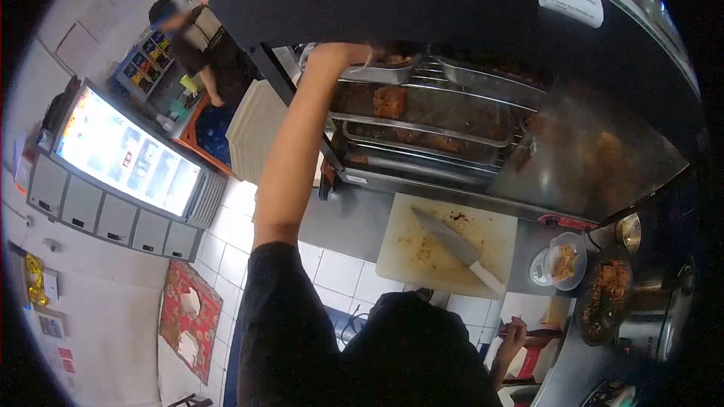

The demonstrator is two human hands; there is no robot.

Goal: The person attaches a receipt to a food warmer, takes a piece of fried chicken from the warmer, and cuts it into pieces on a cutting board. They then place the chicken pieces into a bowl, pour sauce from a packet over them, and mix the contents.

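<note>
My left hand (pixel 343 56) reaches into the upper part of a food warmer (pixel 422 169) with wire racks. It is beside a metal tray (pixel 385 74) with food in it, and its fingers are mostly hidden behind the warmer's top edge. A piece of browned food (pixel 390 102) lies on the dark tray one level below. My right hand (pixel 515 332) hangs low at the right, fingers curled; whether it holds anything is unclear. Between my hands, a knife (pixel 450 240) lies on a stained cutting board (pixel 400 256).
A glass door (pixel 603 151) juts out at the warmer's right. Nearby stand a bowl of crumbs (pixel 566 262), a dark pan of browned food (pixel 609 286) and a pot (pixel 645 316). Stacked pale containers (pixel 256 132) are left of the warmer. Another person (pixel 204 45) stands beyond.
</note>
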